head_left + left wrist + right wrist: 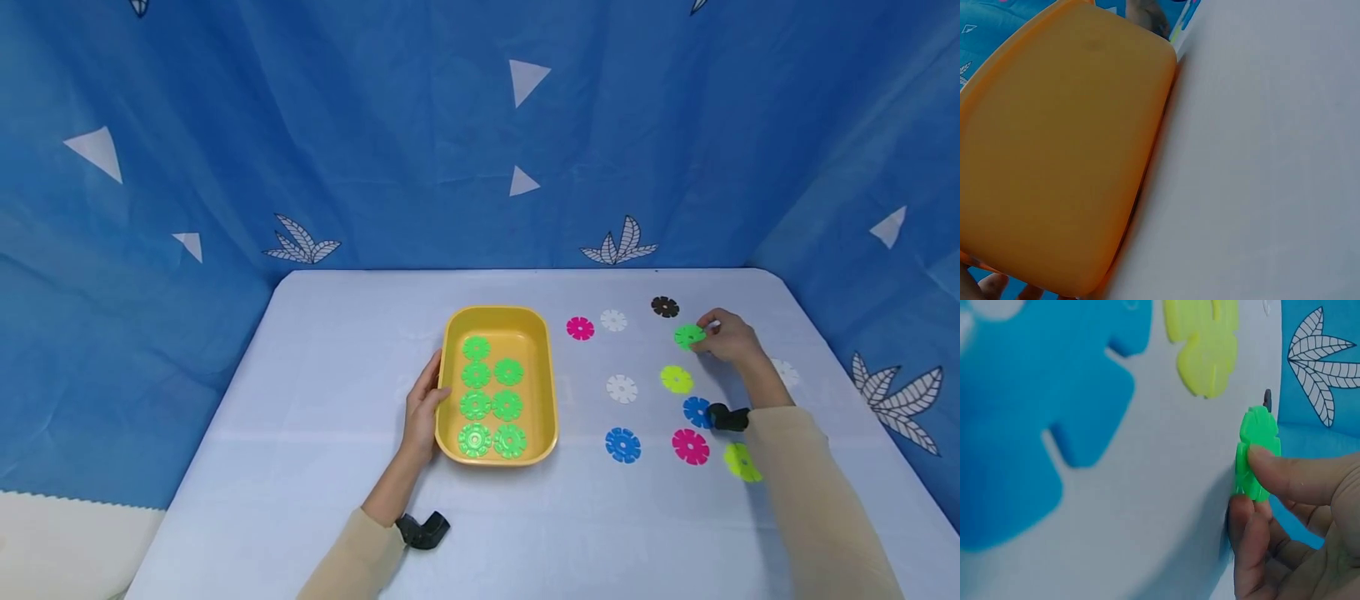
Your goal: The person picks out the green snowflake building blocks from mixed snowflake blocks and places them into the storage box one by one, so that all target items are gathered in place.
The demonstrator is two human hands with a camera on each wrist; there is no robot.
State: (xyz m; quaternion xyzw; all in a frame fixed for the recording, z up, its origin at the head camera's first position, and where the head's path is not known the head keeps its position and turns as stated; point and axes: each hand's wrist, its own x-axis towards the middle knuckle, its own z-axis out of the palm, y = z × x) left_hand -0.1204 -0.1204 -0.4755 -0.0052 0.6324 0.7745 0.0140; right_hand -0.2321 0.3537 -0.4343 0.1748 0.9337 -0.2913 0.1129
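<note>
My right hand (731,339) pinches a green notched plastic disc (688,337) between thumb and fingers at the right of the table. In the right wrist view the disc (1259,453) is tilted on edge, with the thumb on its face. My left hand (422,410) grips the left side of a yellow tray (553,392), its thumb over the rim and fingers along the outer wall. Several green discs (476,374) lie in two columns inside the tray. The tray's outer wall (1066,150) fills much of the left wrist view, with fingertips low at the left.
Right of the tray lie loose discs: pink (580,328), white (622,388), black (664,307), yellow (677,379) and blue (623,445), among others. One blue disc (697,412) and a yellow-green disc (741,462) sit beside the right forearm. A blue curtain (420,150) stands behind the white table (322,375).
</note>
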